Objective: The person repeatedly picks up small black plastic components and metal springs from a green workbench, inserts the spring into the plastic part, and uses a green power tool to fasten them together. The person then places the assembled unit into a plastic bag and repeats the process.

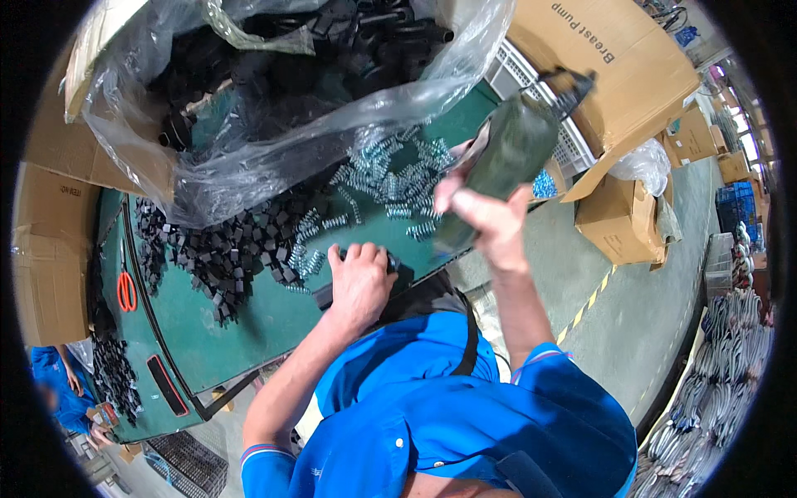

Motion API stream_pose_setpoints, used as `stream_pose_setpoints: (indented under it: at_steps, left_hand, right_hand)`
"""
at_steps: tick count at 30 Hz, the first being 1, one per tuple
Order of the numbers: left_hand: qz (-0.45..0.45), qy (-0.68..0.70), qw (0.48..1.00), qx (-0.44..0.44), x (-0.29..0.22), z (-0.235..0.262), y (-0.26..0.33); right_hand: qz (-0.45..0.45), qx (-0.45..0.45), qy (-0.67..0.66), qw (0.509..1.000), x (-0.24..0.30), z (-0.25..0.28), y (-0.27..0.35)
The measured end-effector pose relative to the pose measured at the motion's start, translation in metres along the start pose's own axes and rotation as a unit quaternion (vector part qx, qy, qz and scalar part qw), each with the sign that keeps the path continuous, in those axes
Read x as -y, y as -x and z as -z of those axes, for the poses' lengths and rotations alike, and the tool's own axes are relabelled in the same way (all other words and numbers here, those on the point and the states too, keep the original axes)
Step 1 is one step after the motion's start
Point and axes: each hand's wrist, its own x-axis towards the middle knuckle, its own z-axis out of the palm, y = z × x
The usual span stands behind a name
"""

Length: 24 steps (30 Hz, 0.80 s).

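Note:
My right hand (496,222) is raised at the right of the table, wrapped round a thick dark green bottle-shaped thing with a black end (519,141). It is smeared by motion, so its exact kind does not show. My left hand (362,285) rests at the table's near edge, fingers curled over a black part (323,297). Most of that part is hidden under the palm. Beyond it lie loose metal coil springs (390,176), with a heap of small black blocks (224,253) to their left.
A box lined with clear plastic (290,137) holds many black parts at the far side. Scissors with orange handles (126,290) lie at the left of the green table (274,332). Cardboard cartons (618,220) stand on the right. Another person in blue (62,390) is at the far left.

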Motion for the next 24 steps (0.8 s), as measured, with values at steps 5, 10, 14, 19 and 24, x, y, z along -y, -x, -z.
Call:
stream_pose_setpoints:
  at_steps: [5,10,14,19,24]
  left_hand:
    - [-0.011,0.096,0.993,-0.061,-0.021,0.085,0.045]
    - [0.218,-0.029,0.972,0.081,0.023,0.082,0.161]
    - [0.473,-0.067,0.814,0.331,0.089,0.000,0.305]
    - [0.604,-0.031,0.675,0.421,0.104,-0.053,0.431]
    - [0.486,0.086,0.839,0.229,0.085,0.057,0.273]
  right_hand:
    - [-0.117,-0.144,0.591,0.785,-0.039,0.085,-0.031]
    - [-0.150,-0.050,0.676,0.720,-0.030,0.091,-0.016]
    - [-0.057,-0.143,0.721,0.676,-0.001,0.144,-0.027]
    - [-0.134,-0.049,0.816,0.560,-0.023,0.202,-0.046]
    - [-0.124,-0.065,0.800,0.584,-0.030,0.218,-0.048]
